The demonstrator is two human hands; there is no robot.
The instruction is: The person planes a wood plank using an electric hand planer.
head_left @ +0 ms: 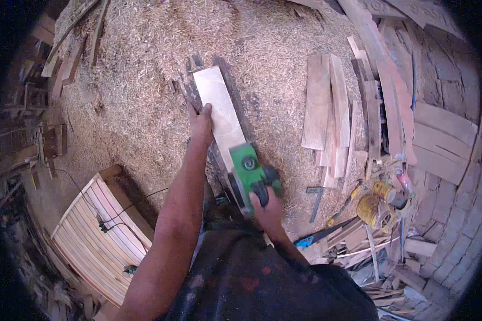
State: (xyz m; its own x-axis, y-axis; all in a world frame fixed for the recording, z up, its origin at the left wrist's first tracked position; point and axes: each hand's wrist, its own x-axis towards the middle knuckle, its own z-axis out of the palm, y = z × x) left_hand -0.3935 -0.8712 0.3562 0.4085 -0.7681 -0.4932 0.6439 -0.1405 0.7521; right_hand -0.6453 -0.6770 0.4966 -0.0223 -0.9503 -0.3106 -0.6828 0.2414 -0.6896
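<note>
A pale wooden board (pixel 218 99) lies lengthwise in front of me on a dark, narrow wooden support (pixel 231 80). My left hand (pixel 201 123) grips the board's left edge, thumb on the upper face and the other fingers partly hidden along the side. Closed around the rear handle of a green electric planer (pixel 242 170) is my right hand (pixel 268 209). The planer sits over the near end of the board and covers it. Slight blur shows on the planer's right side.
Wood shavings (pixel 139 80) cover the floor. Loose planks (pixel 318 101) lie at right, near a try square (pixel 316 203), a handsaw (pixel 308 241) and a yellow container (pixel 372 211). A slatted wooden panel (pixel 104 230) with a dark cable (pixel 126 208) across it stands lower left.
</note>
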